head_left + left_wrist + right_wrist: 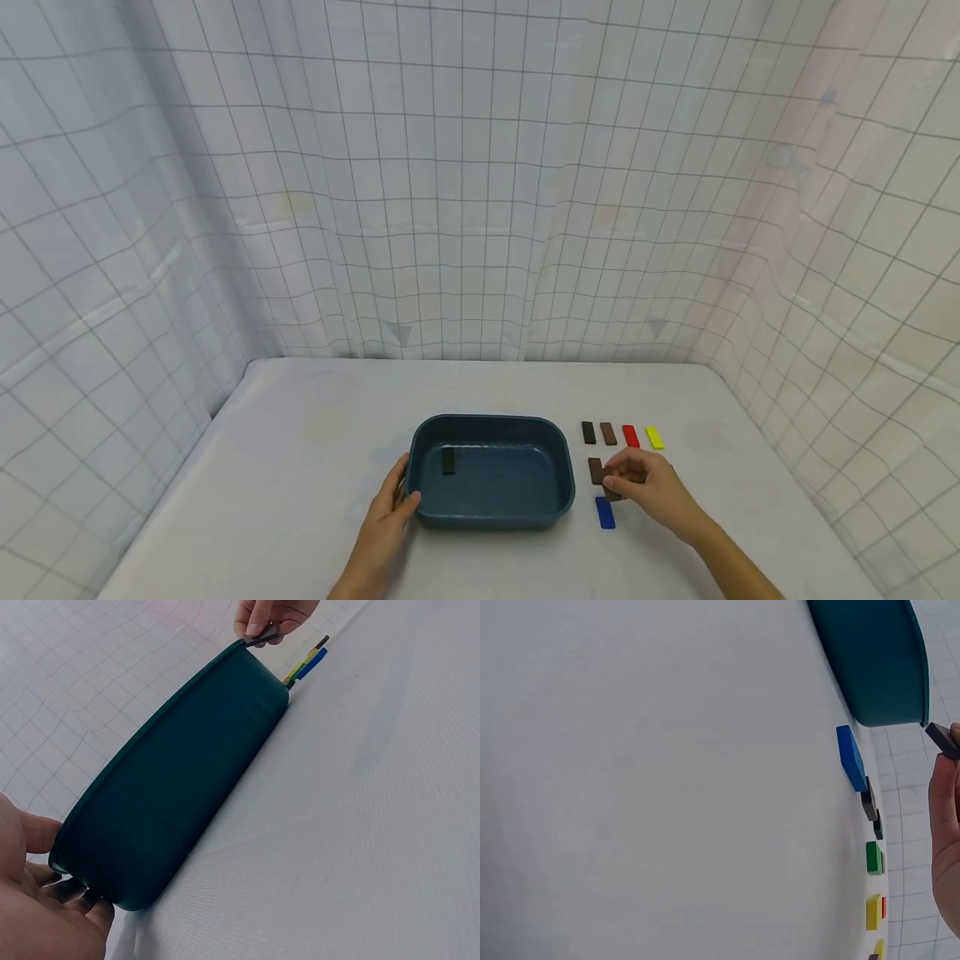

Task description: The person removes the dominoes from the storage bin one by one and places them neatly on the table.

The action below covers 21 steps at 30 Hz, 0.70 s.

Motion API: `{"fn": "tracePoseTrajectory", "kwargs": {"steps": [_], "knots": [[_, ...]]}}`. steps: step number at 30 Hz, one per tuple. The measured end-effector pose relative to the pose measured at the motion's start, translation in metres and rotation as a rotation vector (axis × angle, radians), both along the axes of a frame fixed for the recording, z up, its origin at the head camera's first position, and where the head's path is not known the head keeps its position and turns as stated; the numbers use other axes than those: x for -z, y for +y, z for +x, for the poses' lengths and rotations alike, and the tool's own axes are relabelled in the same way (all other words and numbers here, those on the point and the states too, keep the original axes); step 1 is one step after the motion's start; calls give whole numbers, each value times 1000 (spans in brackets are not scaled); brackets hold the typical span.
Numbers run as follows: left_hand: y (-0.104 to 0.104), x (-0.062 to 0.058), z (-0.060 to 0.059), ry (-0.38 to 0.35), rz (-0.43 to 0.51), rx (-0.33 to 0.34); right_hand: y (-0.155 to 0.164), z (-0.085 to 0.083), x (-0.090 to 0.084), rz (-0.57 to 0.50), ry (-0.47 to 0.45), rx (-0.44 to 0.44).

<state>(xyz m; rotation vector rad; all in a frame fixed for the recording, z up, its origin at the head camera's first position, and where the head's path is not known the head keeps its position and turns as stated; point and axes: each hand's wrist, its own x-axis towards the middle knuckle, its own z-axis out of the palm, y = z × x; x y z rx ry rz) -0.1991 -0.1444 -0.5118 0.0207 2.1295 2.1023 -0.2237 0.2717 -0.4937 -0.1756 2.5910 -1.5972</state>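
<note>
A dark teal rectangular tub [495,521] sits on the white table. My left hand [386,521] grips its left end, with the thumb by the rim and the fingers around the side; the left wrist view shows this hand [49,881] close up. Inside the tub lies one black block [448,461]. Right of the tub, my right hand [656,487] pinches a dark brown block [612,495] between thumb and fingers. In the right wrist view, that flat block [940,739] appears raised off the table. Near this hand lie another brown block [596,471] and a blue block [605,512].
Behind my right hand, a row holds black [588,432], brown [608,433], red [631,436] and yellow [655,437] blocks. A green block [873,857] and a yellow one [874,912] show in the right wrist view. Grid-patterned curtains [480,250] enclose the table.
</note>
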Motion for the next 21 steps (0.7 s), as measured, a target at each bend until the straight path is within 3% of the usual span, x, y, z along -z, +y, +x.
{"fn": "tracePoseTrajectory", "kwargs": {"steps": [13,21], "knots": [[0,0,1,9,-5,1,18,9,14,23,-64,19],[0,0,2,7,-4,2,20,12,17,71,-90,89]]}}
